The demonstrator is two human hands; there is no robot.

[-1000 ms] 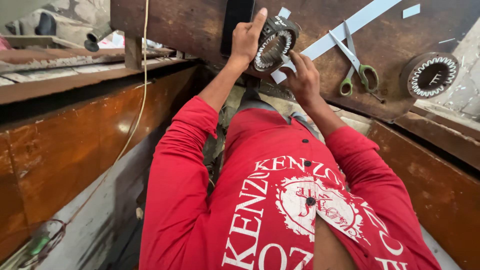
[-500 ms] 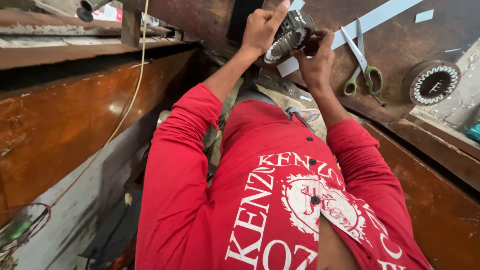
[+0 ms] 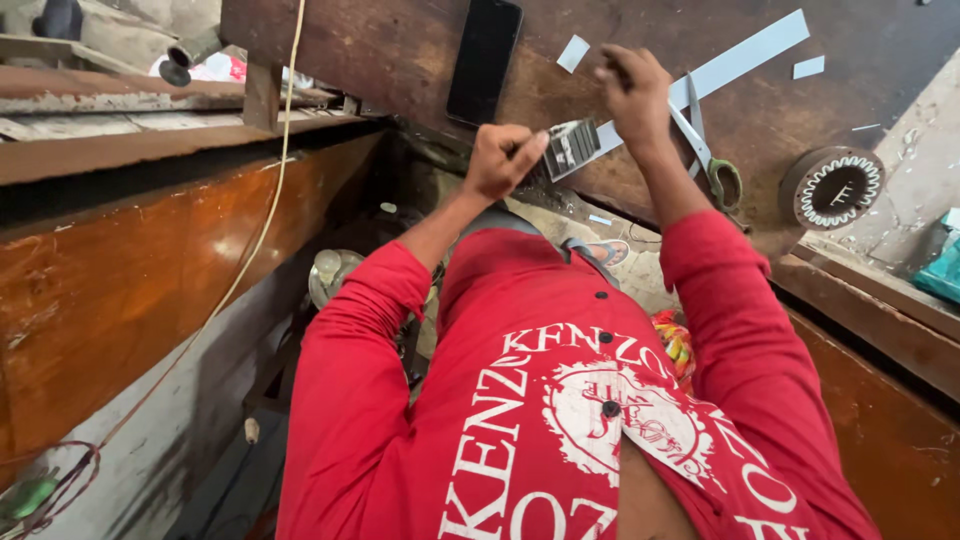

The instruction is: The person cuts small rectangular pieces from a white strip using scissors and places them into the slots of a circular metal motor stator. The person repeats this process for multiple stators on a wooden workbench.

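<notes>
My left hand (image 3: 500, 160) grips a round metal motor stator (image 3: 572, 148), held edge-on just above the near edge of the dark wooden workbench (image 3: 400, 50). My right hand (image 3: 635, 92) is off the stator, a little above and to its right, over the bench. Its fingers are pinched together and blurred, and I see nothing in them. A long white paper strip (image 3: 745, 55) lies on the bench behind that hand. Green-handled scissors (image 3: 712, 155) lie just to its right.
A black phone (image 3: 485, 60) lies face down on the bench to the left of the hands. A second stator (image 3: 830, 187) sits at the bench's right end. Small paper offcuts (image 3: 573, 52) are scattered about. A cord (image 3: 270, 200) hangs down at left beside a rusty brown panel (image 3: 130, 290).
The stator has dropped towards the bench edge and turned edge-on. My right hand has let go of it and lifted away to the right; my left hand still holds it.
</notes>
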